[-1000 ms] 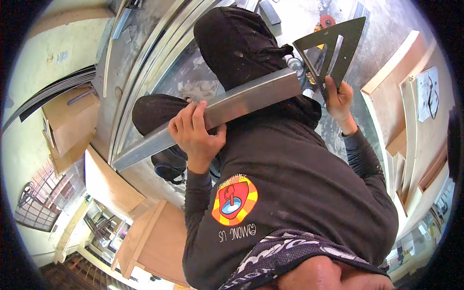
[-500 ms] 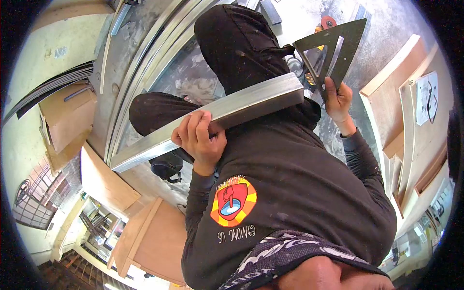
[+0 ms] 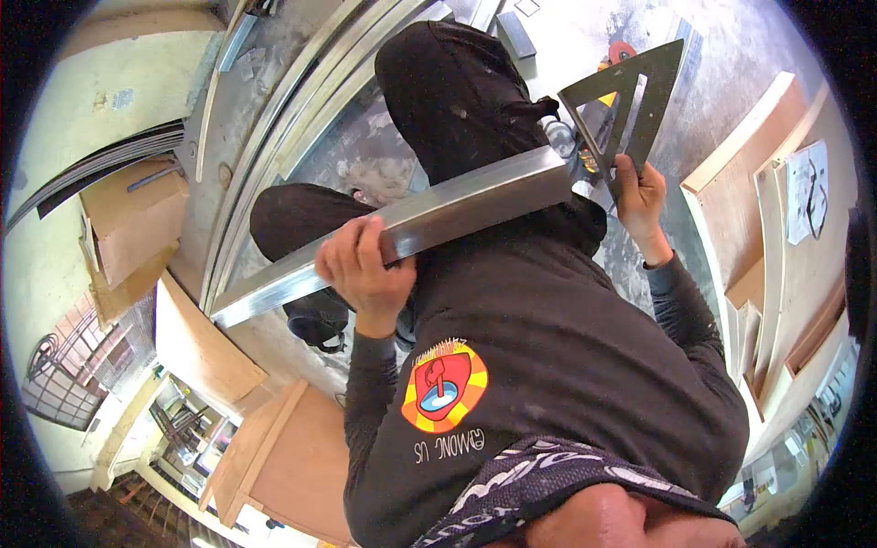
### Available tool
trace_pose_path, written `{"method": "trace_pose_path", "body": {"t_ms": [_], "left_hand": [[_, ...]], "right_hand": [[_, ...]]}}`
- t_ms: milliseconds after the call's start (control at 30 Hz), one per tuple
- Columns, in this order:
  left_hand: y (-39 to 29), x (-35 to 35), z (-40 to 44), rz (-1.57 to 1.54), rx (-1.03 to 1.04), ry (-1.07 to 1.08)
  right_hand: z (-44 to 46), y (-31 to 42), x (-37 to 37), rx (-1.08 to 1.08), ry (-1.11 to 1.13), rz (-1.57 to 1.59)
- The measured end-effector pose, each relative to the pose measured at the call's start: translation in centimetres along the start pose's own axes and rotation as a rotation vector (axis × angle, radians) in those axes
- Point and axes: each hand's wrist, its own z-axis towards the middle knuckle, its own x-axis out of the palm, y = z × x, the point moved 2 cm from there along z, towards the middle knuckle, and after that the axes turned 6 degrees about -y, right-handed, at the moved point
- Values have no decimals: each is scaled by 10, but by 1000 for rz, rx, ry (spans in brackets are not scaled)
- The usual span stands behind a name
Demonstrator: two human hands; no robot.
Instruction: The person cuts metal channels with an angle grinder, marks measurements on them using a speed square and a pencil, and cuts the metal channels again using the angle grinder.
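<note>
My left hand [image 3: 367, 274] is wrapped round a long grey rectangular metal tube [image 3: 475, 203]. The tube slants across my lap, its near end by my right thigh and its far end low at the left. Out to the right, my right hand [image 3: 641, 203] grips the narrow lower corner of a dark triangular set square [image 3: 659, 96], thumb against its face. The square is held up beside the tube, apart from it, and has a triangular cut-out and a lighter slot edge. Part of a tool with a red disc [image 3: 621, 52] shows behind the square.
Long metal lengths [image 3: 265, 151] run along the floor at the left. Wooden panels [image 3: 744, 155] stand at the right. A short metal piece [image 3: 516, 35] lies beyond my knee. Cardboard [image 3: 137, 224] and a wooden box [image 3: 292, 466] are at the left.
The tube has turned about its length and tilted slightly in my left hand, whose fingers have shifted along it. My right hand still holds the square, nearly unmoved.
</note>
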Motion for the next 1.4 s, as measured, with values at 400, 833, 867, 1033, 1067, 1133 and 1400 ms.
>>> {"method": "trace_pose_path", "body": {"t_ms": [400,833,867,1033,1067,1133,1400], "left_hand": [[108,-81,38,334,38,248],[101,-87,201,607,111,215],[100,-75,209,527,148,211],[102,11,246,224,29,284],[108,35,251,123,45,256],[124,98,254,-123,-9,268],[110,274,195,-521,-459,548]], "right_hand": [[84,-12,-7,-37,-100,-36],[194,-161,174,257,482,502],[191,-161,182,293,515,468],[172,-196,237,496,652,235],[169,-208,249,530,676,186],[162,-232,268,590,722,85],[150,-231,269,323,970,-508]]}}
